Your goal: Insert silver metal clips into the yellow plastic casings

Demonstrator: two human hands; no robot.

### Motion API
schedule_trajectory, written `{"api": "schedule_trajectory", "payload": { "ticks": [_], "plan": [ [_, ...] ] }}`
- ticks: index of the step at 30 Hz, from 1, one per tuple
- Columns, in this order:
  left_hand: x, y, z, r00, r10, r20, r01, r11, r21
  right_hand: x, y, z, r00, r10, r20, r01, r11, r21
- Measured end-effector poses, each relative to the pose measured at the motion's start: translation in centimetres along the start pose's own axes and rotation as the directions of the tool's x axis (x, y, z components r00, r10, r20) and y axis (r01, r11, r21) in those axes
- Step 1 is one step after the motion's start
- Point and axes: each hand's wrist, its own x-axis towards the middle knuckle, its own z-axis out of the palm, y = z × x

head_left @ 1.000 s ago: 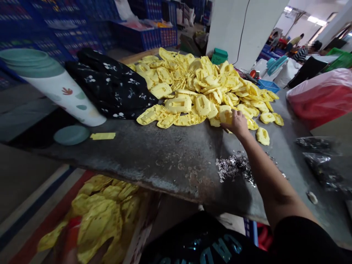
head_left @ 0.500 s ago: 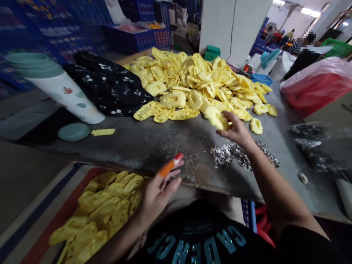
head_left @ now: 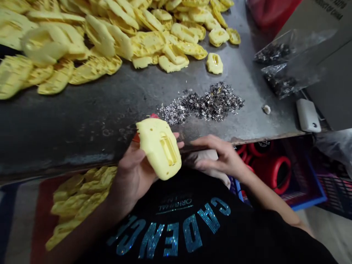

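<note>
Yellow shell (head_left: 154,146) in left hand (head_left: 133,170)

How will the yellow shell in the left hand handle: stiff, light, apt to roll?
Likely stiff: the shell shows no sag in the left hand. Probably light for its size, as upturned pieces in the pile look thin and hollow behind. Unlikely to roll if pushed, given its broad, flattish form.

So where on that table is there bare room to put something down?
The widest patch on the table is at left, between the yellow parts and the near edge, though its surface looks marked. A smaller one lies between the metal pieces and the white lump. The back is crowded with yellow parts.
</note>
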Motion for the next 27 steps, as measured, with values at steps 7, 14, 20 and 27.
{"api": "schedule_trajectory", "payload": {
  "ticks": [7,14,20,27],
  "plan": [
    [0.2,0.4,-1.0,0.967,-0.251,0.034,0.252,0.968,-0.01,-2.1,7.6,-11.6,0.882,0.019,-0.471,-0.251,0.864,-0.436],
    [0.7,-0.2,-0.9,0.954,-0.289,0.078,0.295,0.952,-0.078,1.1,10.5,-12.3,0.91,-0.047,-0.412,-0.254,0.722,-0.644],
    [0.1,-0.8,-0.1,0.968,-0.226,0.111,0.24,0.961,-0.136,0.0,5.7,-10.4,0.956,0.104,-0.273,-0.242,0.806,-0.54],
    [0.1,-1.8,-0.2,0.981,-0.06,0.183,0.08,0.991,-0.103,0.3,-1.4,-3.5,0.991,0.068,-0.114,-0.082,0.988,-0.127]
  ]
}}
